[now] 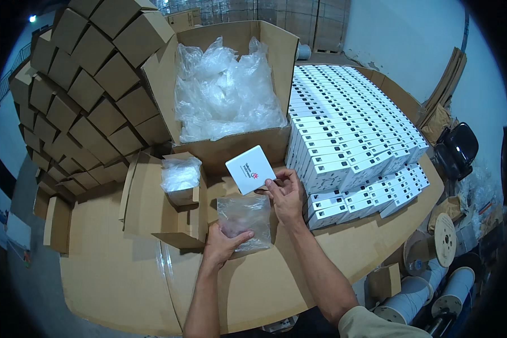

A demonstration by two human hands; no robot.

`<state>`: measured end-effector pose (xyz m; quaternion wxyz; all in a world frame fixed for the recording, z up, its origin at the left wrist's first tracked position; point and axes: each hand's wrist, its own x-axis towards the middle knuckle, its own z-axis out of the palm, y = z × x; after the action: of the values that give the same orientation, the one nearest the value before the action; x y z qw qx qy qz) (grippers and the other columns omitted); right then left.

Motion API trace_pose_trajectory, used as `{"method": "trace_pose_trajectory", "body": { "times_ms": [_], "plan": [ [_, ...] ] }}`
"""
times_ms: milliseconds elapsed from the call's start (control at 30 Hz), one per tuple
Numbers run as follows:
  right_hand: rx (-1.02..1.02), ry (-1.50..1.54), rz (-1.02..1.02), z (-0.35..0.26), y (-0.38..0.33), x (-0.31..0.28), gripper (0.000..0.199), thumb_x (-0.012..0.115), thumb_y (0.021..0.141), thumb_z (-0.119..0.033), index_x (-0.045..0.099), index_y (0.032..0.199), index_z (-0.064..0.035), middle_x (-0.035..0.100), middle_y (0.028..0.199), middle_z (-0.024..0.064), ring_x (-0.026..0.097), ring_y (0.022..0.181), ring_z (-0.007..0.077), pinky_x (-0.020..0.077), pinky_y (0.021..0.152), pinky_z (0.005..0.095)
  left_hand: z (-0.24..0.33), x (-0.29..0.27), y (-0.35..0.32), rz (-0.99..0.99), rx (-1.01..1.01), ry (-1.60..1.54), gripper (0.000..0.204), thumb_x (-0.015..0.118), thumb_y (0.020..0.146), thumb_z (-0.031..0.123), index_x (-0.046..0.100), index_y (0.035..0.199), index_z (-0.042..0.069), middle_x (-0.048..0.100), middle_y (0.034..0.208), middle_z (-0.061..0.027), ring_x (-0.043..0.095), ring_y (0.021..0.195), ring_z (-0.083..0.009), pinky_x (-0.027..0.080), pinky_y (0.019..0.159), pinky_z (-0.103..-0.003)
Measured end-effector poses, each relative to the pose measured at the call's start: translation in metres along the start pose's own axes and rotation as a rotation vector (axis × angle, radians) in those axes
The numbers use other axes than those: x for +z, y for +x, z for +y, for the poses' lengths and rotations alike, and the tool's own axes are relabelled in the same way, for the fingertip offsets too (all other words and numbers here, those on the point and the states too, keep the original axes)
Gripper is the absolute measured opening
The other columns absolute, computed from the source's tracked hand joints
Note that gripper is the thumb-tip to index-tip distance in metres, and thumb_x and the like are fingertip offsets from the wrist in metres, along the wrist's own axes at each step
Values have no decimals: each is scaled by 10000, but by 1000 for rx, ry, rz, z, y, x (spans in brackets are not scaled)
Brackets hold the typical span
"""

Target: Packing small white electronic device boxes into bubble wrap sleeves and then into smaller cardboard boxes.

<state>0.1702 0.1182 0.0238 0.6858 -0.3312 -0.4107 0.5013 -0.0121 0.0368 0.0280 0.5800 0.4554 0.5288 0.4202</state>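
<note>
Between the fingers of my right hand (285,194) is a flat white square device (250,169) with rounded corners and a small red mark, tilted and raised above the table. My left hand (226,243) grips a clear plastic bag (245,217) by its near left part, thumb on top. The bag lies just below the device, and whether anything is inside it I cannot tell. Left of my left hand stands an open cardboard box (177,232), with a smaller carton holding folded clear bags (180,173) in it.
Behind my hands a large open carton (219,147) is filled with crumpled clear plastic bags (225,90). Rows of white boxes (343,135) are stacked at the right. Brown cartons (90,96) pile up at the left. Cable spools (445,239) stand beyond the cardboard-covered table (112,270).
</note>
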Motion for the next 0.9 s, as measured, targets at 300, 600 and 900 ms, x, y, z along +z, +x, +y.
{"method": "trace_pose_trajectory", "body": {
  "times_ms": [300,600,900],
  "plan": [
    [63,149,8,7,1,-12,197,671,913,2,536,1052,-33,621,958,64,635,889,139,546,808,289,1,0,-1,-1,30,5,498,885,738,100,642,1155,-18,710,1034,-77,666,921,-159,539,843,-318],
    [104,81,-32,9,-1,-19,174,673,885,-19,552,1008,-39,622,920,47,608,878,124,498,811,279,1,1,-1,-4,41,-2,503,884,734,98,637,1156,-21,711,1054,-93,676,932,-165,541,850,-323],
    [118,-48,-217,3,-5,-14,200,655,860,-12,536,1017,-49,594,944,43,562,910,115,456,834,259,-2,1,-1,35,60,87,491,893,734,144,663,1136,-20,713,1059,-93,667,953,-168,537,864,-338]
  ]
}}
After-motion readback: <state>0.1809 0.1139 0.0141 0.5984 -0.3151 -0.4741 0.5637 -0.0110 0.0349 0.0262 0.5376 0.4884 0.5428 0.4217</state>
